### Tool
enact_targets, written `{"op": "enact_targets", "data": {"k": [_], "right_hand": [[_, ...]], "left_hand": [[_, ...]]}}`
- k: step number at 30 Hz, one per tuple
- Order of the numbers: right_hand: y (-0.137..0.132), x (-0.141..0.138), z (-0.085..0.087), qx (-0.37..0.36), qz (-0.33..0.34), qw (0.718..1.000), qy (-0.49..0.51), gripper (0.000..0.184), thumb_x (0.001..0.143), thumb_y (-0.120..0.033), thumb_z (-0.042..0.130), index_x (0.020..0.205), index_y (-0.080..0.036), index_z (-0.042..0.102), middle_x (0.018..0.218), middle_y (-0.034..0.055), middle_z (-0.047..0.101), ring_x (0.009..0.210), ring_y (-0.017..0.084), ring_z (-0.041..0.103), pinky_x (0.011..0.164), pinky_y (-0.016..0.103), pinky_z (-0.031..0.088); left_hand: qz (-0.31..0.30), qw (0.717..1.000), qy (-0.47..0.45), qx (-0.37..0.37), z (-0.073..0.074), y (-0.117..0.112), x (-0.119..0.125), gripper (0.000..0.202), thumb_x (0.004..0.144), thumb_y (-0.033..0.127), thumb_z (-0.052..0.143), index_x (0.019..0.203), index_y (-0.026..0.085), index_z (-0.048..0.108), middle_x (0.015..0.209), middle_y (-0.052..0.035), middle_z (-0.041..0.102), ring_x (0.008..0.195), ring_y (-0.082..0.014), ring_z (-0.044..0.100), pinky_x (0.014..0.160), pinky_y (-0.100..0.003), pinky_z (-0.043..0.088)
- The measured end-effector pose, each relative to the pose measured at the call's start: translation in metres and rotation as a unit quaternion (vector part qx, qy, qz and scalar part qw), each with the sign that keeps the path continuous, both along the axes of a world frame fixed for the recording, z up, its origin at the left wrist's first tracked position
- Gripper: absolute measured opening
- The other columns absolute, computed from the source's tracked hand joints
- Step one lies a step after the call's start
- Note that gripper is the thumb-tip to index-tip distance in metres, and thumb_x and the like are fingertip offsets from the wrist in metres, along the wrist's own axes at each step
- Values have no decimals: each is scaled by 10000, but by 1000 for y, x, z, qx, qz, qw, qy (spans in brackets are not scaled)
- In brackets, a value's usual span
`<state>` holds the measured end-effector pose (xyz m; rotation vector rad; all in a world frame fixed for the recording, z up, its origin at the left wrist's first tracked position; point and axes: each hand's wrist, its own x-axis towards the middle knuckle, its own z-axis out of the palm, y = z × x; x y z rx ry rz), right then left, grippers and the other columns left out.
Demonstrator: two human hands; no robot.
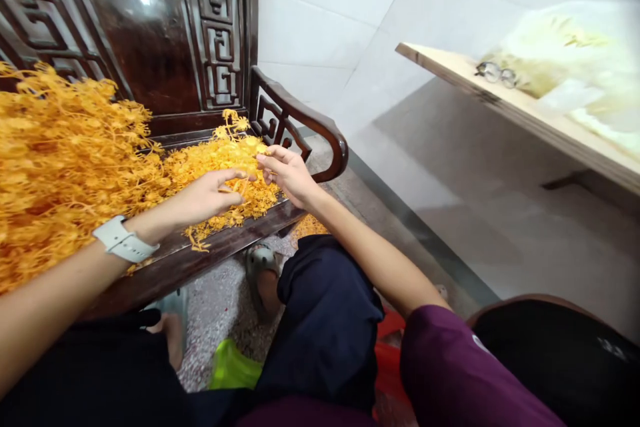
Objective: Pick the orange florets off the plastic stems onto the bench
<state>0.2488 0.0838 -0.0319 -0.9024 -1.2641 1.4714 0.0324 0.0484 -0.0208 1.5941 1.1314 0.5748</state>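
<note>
Orange plastic flower pieces (227,153) with thin, curly stems lie in a loose pile at the right end of a dark carved wooden bench (210,238). Over this pile, my right hand (290,177) pinches a small orange plastic flower piece at its fingertips; the piece is mostly hidden. Beside it, to the left, my left hand (213,195) is held with thumb and fingers apart. A thin orange stem shows near its fingertips, and I cannot make out whether they touch it. The left wrist wears a pale watch band.
A much bigger heap of orange plastic flowers (75,167) fills the bench's left side. The curved armrest (330,147) stands just beyond my right hand. At right, a wooden board (500,97) juts out with glasses (495,73) on it. More orange pieces (307,228) lie below the bench.
</note>
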Motion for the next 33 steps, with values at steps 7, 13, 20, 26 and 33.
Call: {"op": "enact_targets", "data": {"k": [7, 13, 20, 26, 33], "right_hand": [[2, 3, 7, -62, 29, 995, 68, 363, 731, -381, 937, 876, -196, 661, 823, -18, 731, 683, 97, 607, 631, 237, 456], [-7, -3, 9, -38, 102, 993, 39, 309, 733, -364, 956, 854, -173, 746, 801, -30, 708, 639, 68, 528, 613, 231, 369], [-16, -3, 17, -35, 123, 992, 15, 401, 721, -453, 977, 881, -166, 748, 772, -28, 676, 649, 74, 517, 596, 232, 379], [-28, -12, 22, -22, 89, 996, 3, 515, 663, -467, 1020, 907, -181, 668, 777, -24, 701, 671, 98, 616, 622, 251, 501], [-28, -19, 21, 26, 94, 995, 16, 481, 685, -405, 1007, 930, -169, 666, 796, -18, 718, 703, 87, 600, 665, 245, 472]], "left_hand": [[8, 996, 21, 83, 0, 1, 0, 524, 792, 551, 868, 1186, 210, 810, 778, -45, 742, 703, -241, 654, 651, -305, 498], [51, 991, -27, 120, 7, 7, 0, 669, 884, 851, 638, 868, 203, 803, 913, -110, 773, 947, -318, 703, 863, -393, 583], [105, 968, -82, 215, 10, 7, 3, 485, 981, 627, 675, 763, 196, 722, 792, -71, 734, 767, -225, 673, 817, -345, 566], [117, 970, -116, 181, 11, -4, 13, 370, 978, 538, 708, 843, 194, 693, 801, -59, 740, 674, -196, 674, 662, -320, 551], [203, 949, -107, 217, 20, -2, 10, 328, 898, 503, 791, 941, 219, 632, 686, 12, 664, 612, -171, 600, 611, -298, 478]]}}
